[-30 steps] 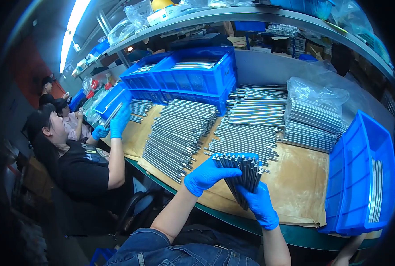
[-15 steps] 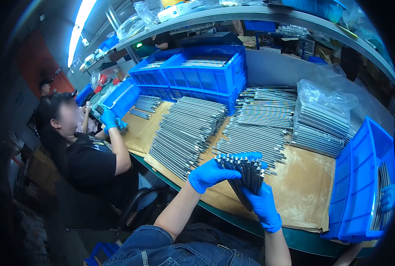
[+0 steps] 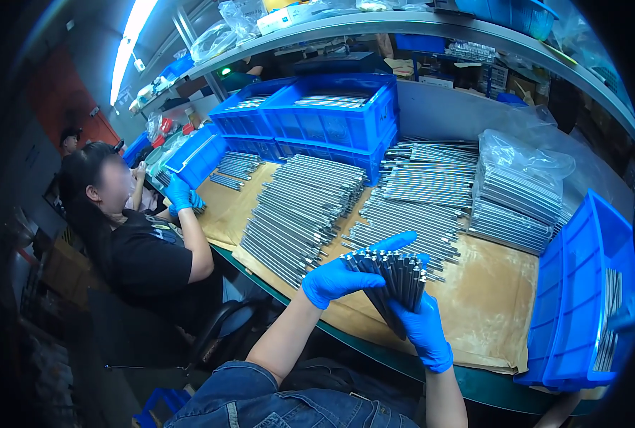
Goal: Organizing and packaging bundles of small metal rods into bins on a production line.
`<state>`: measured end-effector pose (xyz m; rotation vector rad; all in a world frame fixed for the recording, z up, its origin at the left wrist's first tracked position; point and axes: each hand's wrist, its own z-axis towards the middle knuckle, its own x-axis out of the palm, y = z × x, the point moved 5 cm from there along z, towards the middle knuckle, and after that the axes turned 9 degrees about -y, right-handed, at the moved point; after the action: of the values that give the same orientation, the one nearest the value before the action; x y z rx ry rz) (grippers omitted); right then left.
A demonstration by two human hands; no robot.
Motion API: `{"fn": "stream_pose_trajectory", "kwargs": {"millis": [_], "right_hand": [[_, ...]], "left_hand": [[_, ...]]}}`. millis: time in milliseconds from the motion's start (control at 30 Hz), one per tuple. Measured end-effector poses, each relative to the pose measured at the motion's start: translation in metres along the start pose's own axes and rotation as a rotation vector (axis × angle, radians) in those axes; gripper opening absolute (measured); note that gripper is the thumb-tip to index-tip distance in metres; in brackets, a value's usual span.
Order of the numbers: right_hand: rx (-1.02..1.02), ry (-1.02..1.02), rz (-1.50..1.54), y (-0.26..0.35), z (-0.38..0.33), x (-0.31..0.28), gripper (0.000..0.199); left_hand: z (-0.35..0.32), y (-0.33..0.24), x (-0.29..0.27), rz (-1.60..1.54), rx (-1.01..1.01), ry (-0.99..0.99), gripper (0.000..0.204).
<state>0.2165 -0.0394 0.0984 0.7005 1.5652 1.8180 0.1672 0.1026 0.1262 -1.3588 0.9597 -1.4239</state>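
Observation:
Both my hands, in blue gloves, hold one bundle of thin black rods (image 3: pixel 397 289) with silvery tips above the near edge of the table. My left hand (image 3: pixel 342 280) wraps the bundle's left side, thumb across the front and a finger stretched out behind the tips. Lower down, my right hand (image 3: pixel 423 327) grips the rods from the right. The bundle tilts, its tips facing up. Just beyond lies a wide layer of similar metal rods (image 3: pixel 406 228), and left of it a larger stack of rods (image 3: pixel 296 214).
Brown paper (image 3: pixel 499 299) covers the table. A blue crate (image 3: pixel 567 307) with rods stands at the right, another gloved hand blurred beside it. Blue bins (image 3: pixel 324 125) and plastic-wrapped rods (image 3: pixel 517 192) stand at the back. A co-worker (image 3: pixel 146 242) sits at the left, handling rods.
A finger of my left hand has lifted and now points up and right behind the rod tips. The bundle has barely moved. At the right crate, the other person's hand has shifted.

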Motion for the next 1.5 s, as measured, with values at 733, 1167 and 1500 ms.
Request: {"fn": "stream_pose_trajectory", "kwargs": {"millis": [733, 1167, 1500], "right_hand": [[0.128, -0.029, 0.086, -0.008, 0.000, -0.004, 0.027], [-0.066, -0.024, -0.053, 0.004, -0.001, 0.005, 0.028], [-0.037, 0.037, -0.067, 0.006, -0.003, 0.007, 0.031]], "left_hand": [[-0.010, -0.009, 0.001, 0.072, -0.024, -0.284, 0.030], [-0.023, -0.013, 0.023, -0.035, 0.148, -0.598, 0.021], [-0.028, -0.013, 0.024, -0.060, 0.131, -0.589, 0.023]]}}
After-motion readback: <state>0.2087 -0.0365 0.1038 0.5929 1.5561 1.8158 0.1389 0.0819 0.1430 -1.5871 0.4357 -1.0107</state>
